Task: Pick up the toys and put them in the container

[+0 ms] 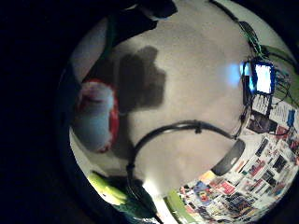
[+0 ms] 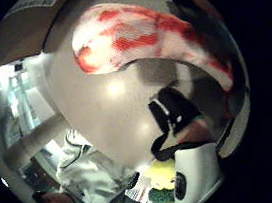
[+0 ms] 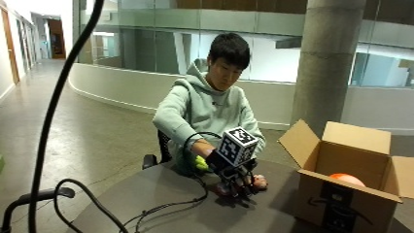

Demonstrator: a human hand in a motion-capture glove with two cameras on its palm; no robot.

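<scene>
Red-white toy (image 2: 137,35) beside palm, cardboard box (image 3: 346,179) outside only

**Toys and the cardboard box on the table**

The container is a brown cardboard box (image 3: 346,194). It stands upright on the grey table (image 3: 168,199), with all its flaps open and spread outward. Inside the box lies an orange round toy (image 3: 347,179); only its top shows above the front wall. A second toy, red and white (image 3: 228,189), lies on the table beside the box, on the side toward the person, and it is apart from the box. In the thumb side palm view this toy (image 2: 138,38) looks long and curved, white with red patches, and soft like fabric.
</scene>
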